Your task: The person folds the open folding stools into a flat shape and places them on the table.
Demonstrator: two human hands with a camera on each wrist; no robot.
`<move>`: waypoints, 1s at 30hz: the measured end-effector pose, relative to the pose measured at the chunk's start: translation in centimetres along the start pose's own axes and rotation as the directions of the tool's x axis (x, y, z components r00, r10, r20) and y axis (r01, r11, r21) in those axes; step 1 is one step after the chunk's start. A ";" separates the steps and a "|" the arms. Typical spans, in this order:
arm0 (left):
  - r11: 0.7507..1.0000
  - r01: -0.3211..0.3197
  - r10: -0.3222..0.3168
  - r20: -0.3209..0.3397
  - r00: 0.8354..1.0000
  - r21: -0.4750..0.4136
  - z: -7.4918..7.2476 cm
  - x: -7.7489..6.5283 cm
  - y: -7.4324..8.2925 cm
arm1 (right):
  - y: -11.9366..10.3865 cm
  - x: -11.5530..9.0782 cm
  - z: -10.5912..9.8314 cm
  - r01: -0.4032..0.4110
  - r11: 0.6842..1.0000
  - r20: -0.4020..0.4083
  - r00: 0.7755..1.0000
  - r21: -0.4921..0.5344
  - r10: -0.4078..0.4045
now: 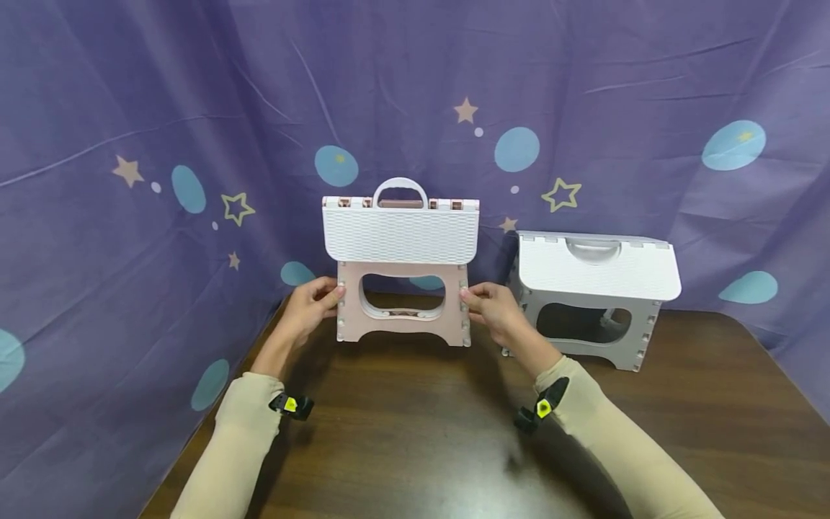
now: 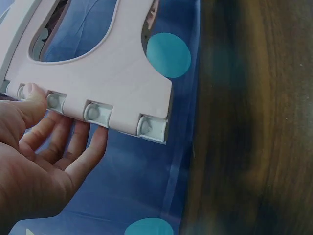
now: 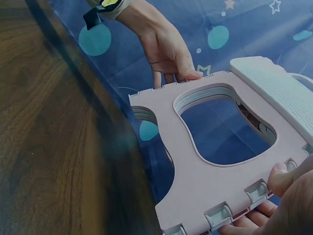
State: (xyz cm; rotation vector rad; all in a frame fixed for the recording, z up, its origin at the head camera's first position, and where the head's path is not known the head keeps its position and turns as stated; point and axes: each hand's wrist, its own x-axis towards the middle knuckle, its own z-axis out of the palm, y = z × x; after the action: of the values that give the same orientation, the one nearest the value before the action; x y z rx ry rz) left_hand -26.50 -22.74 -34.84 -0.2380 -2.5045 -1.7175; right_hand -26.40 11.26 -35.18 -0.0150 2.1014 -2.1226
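Note:
A pink folding step stool [image 1: 403, 328] with a white woven-textured top [image 1: 400, 234] is held up between both hands. Its top is partly folded, one panel hanging over the front legs and the white loop handle [image 1: 400, 180] standing above. My left hand [image 1: 308, 306] grips the stool's left side edge, thumb in front and fingers behind. On the opposite edge, my right hand [image 1: 496, 310] pinches the hinged side in the same way. In the left wrist view, grey hinge pieces [image 2: 98, 113] line the edge beside the fingers.
A second folding stool [image 1: 596, 267], grey with a white top, stands unfolded on the brown wooden table [image 1: 415, 432] to the right. Behind and to the left hangs a purple curtain [image 1: 402, 86] with stars and blue ovals.

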 end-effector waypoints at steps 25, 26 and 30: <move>0.999 -0.026 0.027 0.032 0.999 -0.038 0.7 -0.3 -1.2 | 0.8 0.1 0.7 0.063 0.990 -0.049 0.996 -0.123 -0.069; 0.999 -0.019 0.021 0.035 0.999 -0.044 0.8 -0.2 -1.3 | 0.9 0.1 0.7 0.061 0.991 -0.044 0.997 -0.117 -0.067; 0.998 0.007 -0.004 0.054 0.999 -0.058 0.9 -0.1 -1.5 | 0.7 0.3 0.3 0.042 0.994 -0.018 0.999 -0.099 -0.044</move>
State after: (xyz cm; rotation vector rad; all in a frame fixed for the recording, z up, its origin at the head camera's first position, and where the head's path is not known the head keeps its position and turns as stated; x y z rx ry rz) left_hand -26.68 -22.45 -36.54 -0.2860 -2.4966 -1.8112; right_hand -26.55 10.96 -35.90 -0.0506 2.2349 -2.0489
